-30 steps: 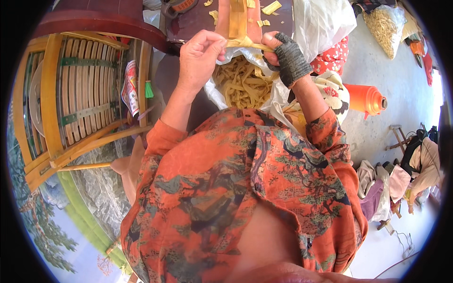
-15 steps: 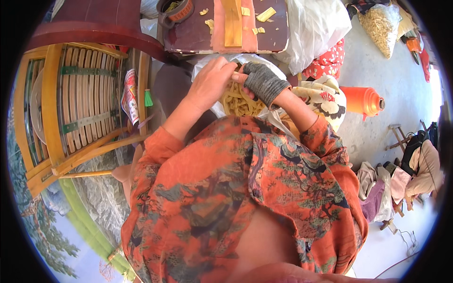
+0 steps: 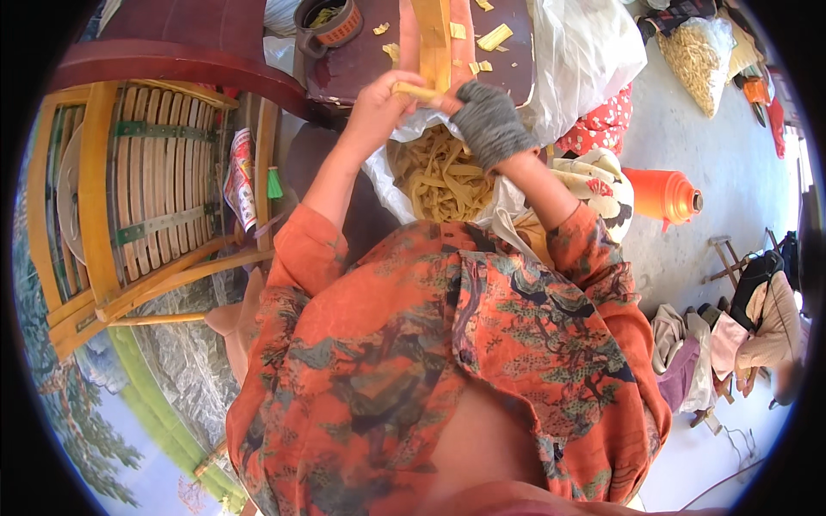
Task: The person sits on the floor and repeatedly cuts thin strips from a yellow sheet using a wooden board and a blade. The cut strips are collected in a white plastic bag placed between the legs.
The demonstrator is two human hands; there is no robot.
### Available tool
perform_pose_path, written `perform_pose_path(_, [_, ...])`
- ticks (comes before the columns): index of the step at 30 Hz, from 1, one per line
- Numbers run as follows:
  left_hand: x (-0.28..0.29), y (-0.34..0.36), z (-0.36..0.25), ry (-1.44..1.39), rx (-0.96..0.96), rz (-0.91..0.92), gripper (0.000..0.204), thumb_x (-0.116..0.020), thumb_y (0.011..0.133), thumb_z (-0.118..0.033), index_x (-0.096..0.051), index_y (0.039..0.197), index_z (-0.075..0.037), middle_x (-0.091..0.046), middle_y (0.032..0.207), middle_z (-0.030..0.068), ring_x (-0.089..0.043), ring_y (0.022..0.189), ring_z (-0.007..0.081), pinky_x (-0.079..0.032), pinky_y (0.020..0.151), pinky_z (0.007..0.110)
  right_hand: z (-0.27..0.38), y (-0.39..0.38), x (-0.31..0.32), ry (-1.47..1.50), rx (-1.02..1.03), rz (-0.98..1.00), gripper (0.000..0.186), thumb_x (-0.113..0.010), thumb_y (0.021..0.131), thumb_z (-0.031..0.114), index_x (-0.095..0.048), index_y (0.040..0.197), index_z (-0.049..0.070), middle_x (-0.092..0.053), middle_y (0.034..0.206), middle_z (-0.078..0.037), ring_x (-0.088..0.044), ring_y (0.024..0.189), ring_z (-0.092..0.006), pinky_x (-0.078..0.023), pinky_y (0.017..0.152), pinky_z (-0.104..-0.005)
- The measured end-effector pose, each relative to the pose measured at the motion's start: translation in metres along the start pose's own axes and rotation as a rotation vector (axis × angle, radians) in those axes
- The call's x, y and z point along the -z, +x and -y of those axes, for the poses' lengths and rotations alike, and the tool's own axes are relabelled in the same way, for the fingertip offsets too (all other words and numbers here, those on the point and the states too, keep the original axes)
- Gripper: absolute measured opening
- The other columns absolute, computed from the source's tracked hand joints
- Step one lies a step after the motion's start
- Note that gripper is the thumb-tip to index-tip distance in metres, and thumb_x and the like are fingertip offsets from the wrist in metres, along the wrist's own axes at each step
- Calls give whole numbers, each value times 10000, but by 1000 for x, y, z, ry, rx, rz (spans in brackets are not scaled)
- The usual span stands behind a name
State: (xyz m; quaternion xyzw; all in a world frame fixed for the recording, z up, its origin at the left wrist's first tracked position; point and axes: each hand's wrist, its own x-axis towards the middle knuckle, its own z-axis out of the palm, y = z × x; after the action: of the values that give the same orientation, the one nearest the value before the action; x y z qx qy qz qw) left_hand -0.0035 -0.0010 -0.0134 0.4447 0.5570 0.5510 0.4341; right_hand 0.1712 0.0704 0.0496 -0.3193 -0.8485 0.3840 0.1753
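A short pale-yellow strip (image 3: 415, 89) spans the gap between my hands, in front of an upright wooden bar (image 3: 433, 43). My left hand (image 3: 377, 107) is closed round one end of it. On my right hand (image 3: 490, 125) is a grey fingerless knit glove; its thumb and fingers close at the strip's other end, and the glove hides part of that grip. Below both hands, a white plastic bag (image 3: 381, 176) stands open in front of my body, filled with many curled yellow-brown strips (image 3: 447, 176).
The wooden bar rests on a pink cloth (image 3: 462, 60) over a dark tabletop (image 3: 370, 69). Yellow scraps (image 3: 495, 36) and a dark mug (image 3: 329, 26) lie there. An orange flask (image 3: 662, 196) is at right; a slatted wooden chair (image 3: 163, 163) is at left.
Both hands have moved up and away from my body, toward the wooden bar. They are farther apart, so the strip and more of the bag's contents show.
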Motion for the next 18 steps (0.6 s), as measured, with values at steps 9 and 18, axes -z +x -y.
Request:
perform_pose_path(9, [0,26,-10,294,-8,-130,184,-553,870,-197,-603,988,-66,-575,784,9,-508,709,84,-430,660,252,-44,36,-6,-50,-151,-156,377,-609,797,364,-636,852,-8,-603,758,-189,-583,702,-318,-459,658,-367])
perform_pose_path(18, [6,51,-10,318,173,-181,238,-573,829,-264,-619,908,-44,-638,792,53,-561,757,111,-450,689,269,-53,62,-14,-162,-30,-282,246,-562,807,258,-638,847,27,-616,837,-158,-593,787,-340,-474,729,-394])
